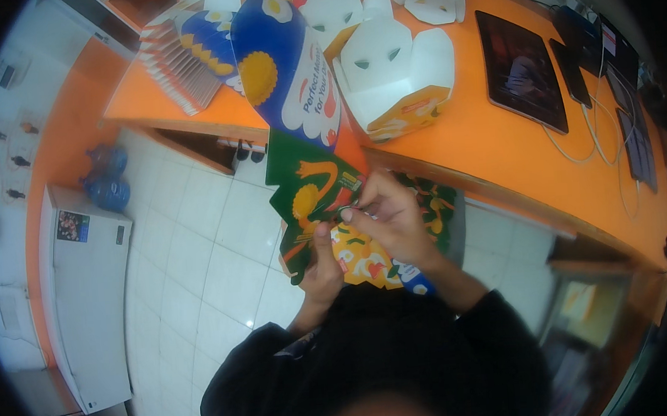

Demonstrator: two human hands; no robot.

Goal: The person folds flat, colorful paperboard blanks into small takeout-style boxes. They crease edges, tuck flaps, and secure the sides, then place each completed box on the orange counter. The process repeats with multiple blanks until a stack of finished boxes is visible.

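A food box blank (281, 65), printed cardboard with blue, green and yellow panels, stretches from my lap up to the table edge. My left hand (324, 270) grips its green part from the left side, thumb on top. On the right, my right hand (392, 219) pinches the cardboard near the middle with thumb and fingertips. The exact bit between those fingertips is too small to make out. Just beyond, a folded open-topped box (390, 76), white inside and yellow-orange outside, stands on the orange table (492, 158).
A stack of flat blanks (173, 68) lies at the table's left end, and more white-lined boxes (431, 0) stand at the back. To the right are a tablet (521, 71), phones (571, 71) and white cables (595, 139). A white freezer (89, 302) and blue water jugs (107, 177) stand left.
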